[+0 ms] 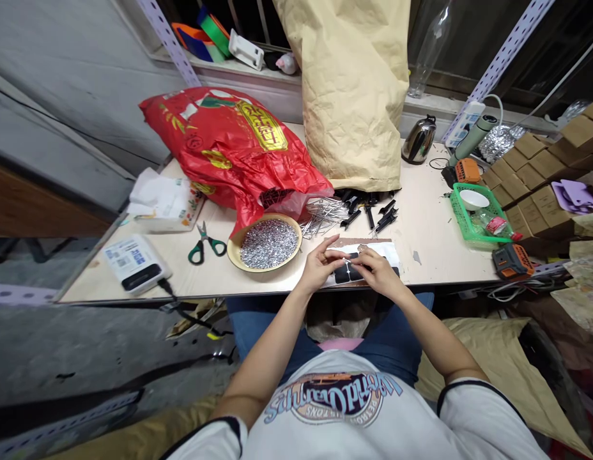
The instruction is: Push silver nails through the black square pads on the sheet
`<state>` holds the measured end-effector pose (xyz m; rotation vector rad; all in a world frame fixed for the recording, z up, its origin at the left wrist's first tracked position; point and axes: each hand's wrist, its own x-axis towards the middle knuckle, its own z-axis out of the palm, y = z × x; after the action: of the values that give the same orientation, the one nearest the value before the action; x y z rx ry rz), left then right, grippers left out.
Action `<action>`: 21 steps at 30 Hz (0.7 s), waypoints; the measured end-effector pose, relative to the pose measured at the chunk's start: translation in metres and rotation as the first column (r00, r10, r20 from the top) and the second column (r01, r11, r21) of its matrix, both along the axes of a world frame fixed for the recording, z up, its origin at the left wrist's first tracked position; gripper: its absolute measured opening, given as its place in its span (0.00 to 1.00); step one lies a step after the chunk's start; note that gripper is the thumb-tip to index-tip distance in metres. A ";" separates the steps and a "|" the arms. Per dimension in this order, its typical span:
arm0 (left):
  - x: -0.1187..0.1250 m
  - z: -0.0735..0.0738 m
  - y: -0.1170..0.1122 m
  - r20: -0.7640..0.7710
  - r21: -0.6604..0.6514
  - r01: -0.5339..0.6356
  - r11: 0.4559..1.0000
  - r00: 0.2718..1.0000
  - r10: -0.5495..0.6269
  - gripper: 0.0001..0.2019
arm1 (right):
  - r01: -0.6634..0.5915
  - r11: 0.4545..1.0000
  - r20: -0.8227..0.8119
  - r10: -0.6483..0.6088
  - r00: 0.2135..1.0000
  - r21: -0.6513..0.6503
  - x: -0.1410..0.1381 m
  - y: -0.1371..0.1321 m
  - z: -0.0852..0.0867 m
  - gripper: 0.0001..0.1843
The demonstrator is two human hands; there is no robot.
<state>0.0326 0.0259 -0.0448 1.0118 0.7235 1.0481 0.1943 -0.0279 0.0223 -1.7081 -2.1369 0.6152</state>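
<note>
My left hand [319,266] and my right hand [379,272] meet at the table's front edge, thumb and fingers of each pinched together. What sits between the fingertips is too small to make out. Right below them, black flat pieces [342,275] lie on a white sheet [388,250] over a brown board. To the left stands a yellowish bowl [236,255] full of small shiny metal bits [269,244]. Behind the hands are a pile of thin metal rods [324,216] and several black plastic parts [385,220].
A red plastic bag [220,140] and a tall brown paper sack [356,96] fill the table's back. Green-handled scissors [205,245], a white device [136,263] and a tissue pack [165,201] lie left. A kettle [418,140], green basket [483,214] and small cartons [540,211] stand right.
</note>
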 end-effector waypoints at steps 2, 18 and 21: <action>0.002 -0.003 0.000 -0.039 0.028 -0.027 0.999 0.999 0.028 0.37 | 0.177 0.983 0.214 -0.162 0.963 -0.052 0.005 -0.006 -0.002 0.12; -0.015 0.007 0.002 -0.163 0.069 -0.413 0.908 0.893 0.419 0.16 | 0.173 0.960 0.530 -0.032 0.847 -0.219 -0.010 -0.013 -0.006 0.17; -0.018 0.011 0.002 -0.167 0.086 -0.425 0.901 0.886 0.434 0.15 | 0.278 0.942 0.569 -0.126 0.813 -0.188 -0.011 -0.013 -0.011 0.18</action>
<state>0.0141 0.0276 -0.0336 1.0204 1.1138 1.3714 0.1831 -0.0412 0.0118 -2.4782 -2.2488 0.3843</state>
